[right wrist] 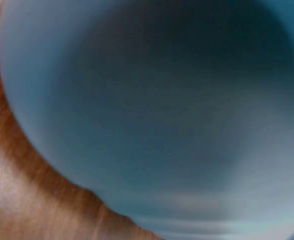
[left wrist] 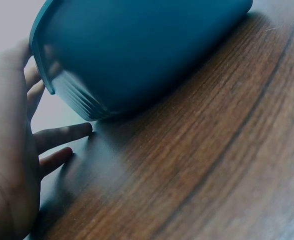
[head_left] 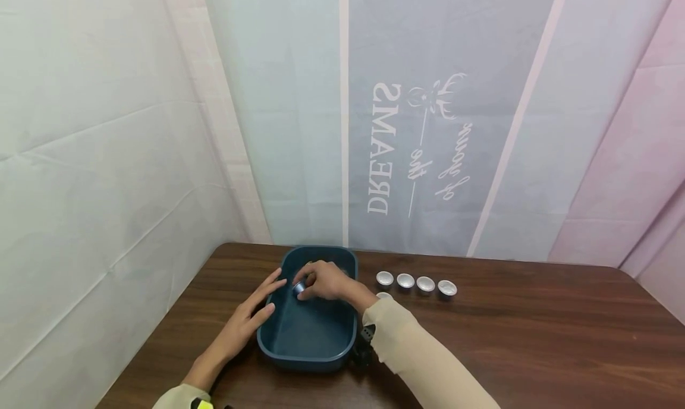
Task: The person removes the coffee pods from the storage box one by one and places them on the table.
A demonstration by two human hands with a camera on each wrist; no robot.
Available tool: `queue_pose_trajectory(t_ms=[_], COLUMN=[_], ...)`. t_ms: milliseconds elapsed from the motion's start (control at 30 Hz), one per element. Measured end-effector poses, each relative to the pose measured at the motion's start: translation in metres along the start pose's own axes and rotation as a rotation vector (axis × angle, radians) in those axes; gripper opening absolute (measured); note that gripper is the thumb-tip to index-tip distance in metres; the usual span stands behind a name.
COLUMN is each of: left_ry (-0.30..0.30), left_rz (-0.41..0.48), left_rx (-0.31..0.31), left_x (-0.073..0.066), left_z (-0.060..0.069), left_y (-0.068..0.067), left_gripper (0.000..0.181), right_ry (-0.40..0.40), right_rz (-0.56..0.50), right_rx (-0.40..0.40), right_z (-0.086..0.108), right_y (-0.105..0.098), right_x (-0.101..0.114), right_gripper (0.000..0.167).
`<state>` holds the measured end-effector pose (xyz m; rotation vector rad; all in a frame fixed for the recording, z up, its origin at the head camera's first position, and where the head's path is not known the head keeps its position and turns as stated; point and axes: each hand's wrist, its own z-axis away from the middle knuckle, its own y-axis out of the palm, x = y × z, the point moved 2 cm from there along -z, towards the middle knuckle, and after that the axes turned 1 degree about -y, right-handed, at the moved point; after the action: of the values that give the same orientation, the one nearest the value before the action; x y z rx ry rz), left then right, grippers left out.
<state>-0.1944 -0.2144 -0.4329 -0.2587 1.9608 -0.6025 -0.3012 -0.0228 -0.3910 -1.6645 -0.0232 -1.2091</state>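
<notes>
Blue capsule (head_left: 299, 288), possibly metallic, sits inside the teal bin (head_left: 316, 332) near its left wall, pinched between thumb and fingers of the right hand (head_left: 325, 280); contact with the bin's floor cannot be judged. Left hand (head_left: 250, 315) rests, fingers spread, at the bin's left rim. Right of the bin, four silver-topped cups (head_left: 405, 281) form a row.

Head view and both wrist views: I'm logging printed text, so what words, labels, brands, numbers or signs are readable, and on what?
"DREAMS": backdrop, mirrored and turned sideways.
"the": same backdrop, likewise mirrored.
Script line beside it: too unclear to quote.
Silver-topped cups: any markings too small to read.
Blue bin: none readable.
</notes>
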Motion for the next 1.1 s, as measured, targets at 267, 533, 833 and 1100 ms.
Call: queue_pose_trajectory(t_ms=[267, 533, 833, 1100], left_ry=[0.004, 0.013, 0.014, 0.012], left_rz=[-0.005, 0.024, 0.016, 0.0], left_rx=[-0.014, -0.02, -0.025, -0.018], left_x=[0.0019, 0.0003, -0.0016, -0.0016], left_z=[0.0, -0.0014, 0.0, -0.0003], left_y=[0.0011, 0.0021, 0.0014, 0.0], left_gripper=[0.046, 0.047, 0.047, 0.047], right_ry=[-0.03, -0.062, -0.069, -0.092], right_rz=[0.048, 0.098, 0.13, 0.129], right_rx=[0.032, 0.057, 0.065, 0.053], right_z=[0.0002, -0.0014, -0.003, 0.0011], right_y=[0.0025, 0.0031, 0.004, -0.0043], right_x=[-0.0008, -0.0014, 0.0005, 0.0073], right_gripper=[0.014, 0.021, 0.022, 0.02])
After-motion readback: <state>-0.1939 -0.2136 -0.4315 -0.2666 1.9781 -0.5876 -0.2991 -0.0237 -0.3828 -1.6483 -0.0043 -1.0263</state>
